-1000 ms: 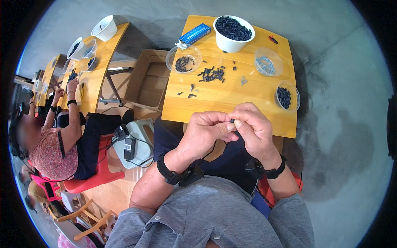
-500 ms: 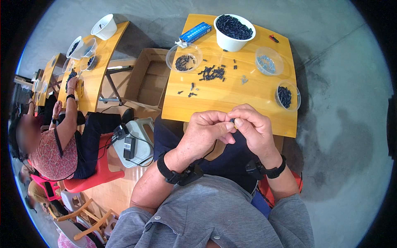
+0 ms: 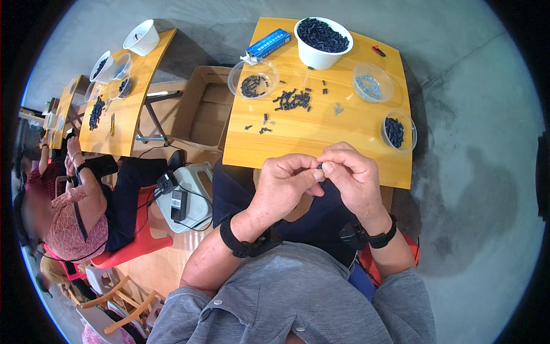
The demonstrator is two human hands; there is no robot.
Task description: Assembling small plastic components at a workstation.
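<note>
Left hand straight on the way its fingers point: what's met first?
Beyond the small dark part it pinches, the left hand would probably meet the right hand first; exact depth is unclear.

Bright, fairly even light; soft shadow (image 3: 484, 200) on grey floor (image 3: 458, 109) at right; fisheye bending, black corners.

Grey floor (image 3: 470, 92) borders a yellow wooden table (image 3: 355, 152); more tables (image 3: 125, 129) stand left, with, lower down, probably a wooden chair (image 3: 133, 314).
</note>
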